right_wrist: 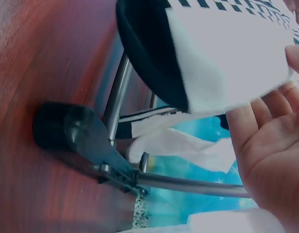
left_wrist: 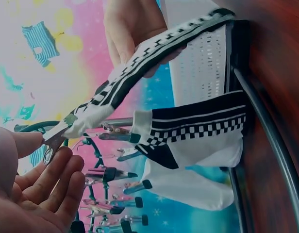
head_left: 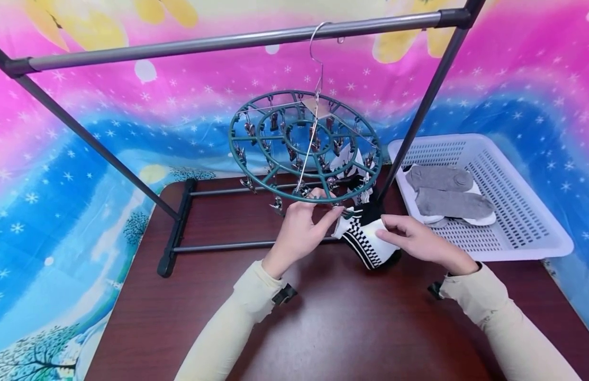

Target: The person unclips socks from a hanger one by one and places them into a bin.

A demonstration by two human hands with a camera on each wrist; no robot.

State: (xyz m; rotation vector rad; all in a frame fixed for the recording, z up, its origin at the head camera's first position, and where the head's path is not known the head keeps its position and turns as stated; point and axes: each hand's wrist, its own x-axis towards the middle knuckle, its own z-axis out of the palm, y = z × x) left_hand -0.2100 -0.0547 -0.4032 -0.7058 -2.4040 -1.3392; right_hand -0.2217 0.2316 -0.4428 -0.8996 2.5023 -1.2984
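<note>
A white sock with black checks and stripes (head_left: pixel 370 241) hangs below the front edge of a round green clip hanger (head_left: pixel 246 138). My left hand (head_left: pixel 299 227) pinches a metal clip (left_wrist: pixel 55 138) between thumb and fingers, with the sock's cuff at the clip's tip. Thumb and fingers of my right hand (head_left: pixel 418 241) hold the white part of the same sock, to the right of the clip. Behind it in the left wrist view, a matching checked sock (left_wrist: pixel 198 126) and a plain white sock (left_wrist: pixel 188 187) hang down among several clips.
A metal rack carries the hanger from its top bar (head_left: pixel 227 45); its feet stand on the brown table (head_left: pixel 351 328). On the right, a white slotted basket (head_left: pixel 523 233) holds grey socks (head_left: pixel 449 203) with white ones under them. A patterned cloth covers the wall behind.
</note>
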